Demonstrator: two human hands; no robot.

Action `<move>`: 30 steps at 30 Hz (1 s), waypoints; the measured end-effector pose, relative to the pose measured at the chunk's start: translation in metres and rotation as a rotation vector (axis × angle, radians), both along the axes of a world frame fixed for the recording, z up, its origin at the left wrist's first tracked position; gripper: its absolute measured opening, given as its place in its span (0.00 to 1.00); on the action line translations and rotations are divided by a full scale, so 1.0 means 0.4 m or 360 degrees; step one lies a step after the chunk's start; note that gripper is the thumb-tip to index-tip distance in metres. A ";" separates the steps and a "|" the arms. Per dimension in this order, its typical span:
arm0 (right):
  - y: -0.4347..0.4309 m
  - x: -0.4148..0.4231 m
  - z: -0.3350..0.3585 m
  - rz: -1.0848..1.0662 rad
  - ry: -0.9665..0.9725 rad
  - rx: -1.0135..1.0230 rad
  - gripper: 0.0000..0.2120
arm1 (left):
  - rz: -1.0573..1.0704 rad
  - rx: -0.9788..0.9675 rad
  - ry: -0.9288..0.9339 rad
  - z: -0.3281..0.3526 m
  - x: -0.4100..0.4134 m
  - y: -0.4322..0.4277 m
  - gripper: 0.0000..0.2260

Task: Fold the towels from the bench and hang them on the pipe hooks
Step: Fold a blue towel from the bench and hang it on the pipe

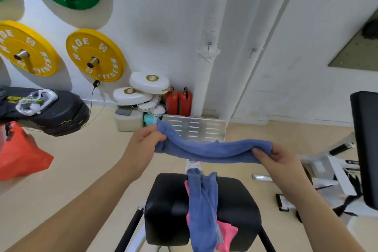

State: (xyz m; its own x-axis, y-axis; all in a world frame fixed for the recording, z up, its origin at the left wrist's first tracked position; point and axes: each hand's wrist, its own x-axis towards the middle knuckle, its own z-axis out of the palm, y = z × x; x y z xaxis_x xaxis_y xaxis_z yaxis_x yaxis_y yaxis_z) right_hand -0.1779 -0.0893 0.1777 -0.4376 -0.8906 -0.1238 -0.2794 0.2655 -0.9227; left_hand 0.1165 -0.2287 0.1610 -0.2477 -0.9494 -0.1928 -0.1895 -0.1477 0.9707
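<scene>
- The fingers (158,135) of the left hand (143,141) are curled and pinch one end of the blue towel (212,151); the right hand (276,158) grips the other end, thumb and fingers closed on the cloth
- That towel hangs in the air between the two hands, bunched lengthwise into a loose band that sags a little in the middle, above the far end of the worktop (167,210)
- Judging by the sag and the creases, it is soft, light and limp; it will not keep a fold unaided, so corners or a folded edge look like the best holds; a plain pinch should do, since the cloth seems unlikely to slip
- Below, a second blue towel (201,206) and a pink towel (227,233) lie draped over the black padded worktop, trailing off its near edge
- Beyond, on the white pipes (204,80), sit two small hooks (209,44); both appear bare
</scene>
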 end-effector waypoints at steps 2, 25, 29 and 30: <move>0.055 0.015 -0.063 0.0048 -0.0023 0.0177 0.10 | -0.0073 0.0022 -0.0123 -0.066 0.019 0.060 0.12; 0.593 0.103 -0.224 0.0291 -0.0165 0.0458 0.13 | 0.0196 -0.0213 -0.0736 -0.235 0.155 0.711 0.12; 0.633 0.114 -0.217 0.0313 -0.0211 0.0466 0.14 | 0.0170 -0.0233 -0.0737 -0.228 0.149 0.753 0.11; 0.635 0.114 -0.223 0.0290 -0.0199 0.0472 0.14 | 0.0156 -0.0225 -0.0759 -0.236 0.146 0.747 0.11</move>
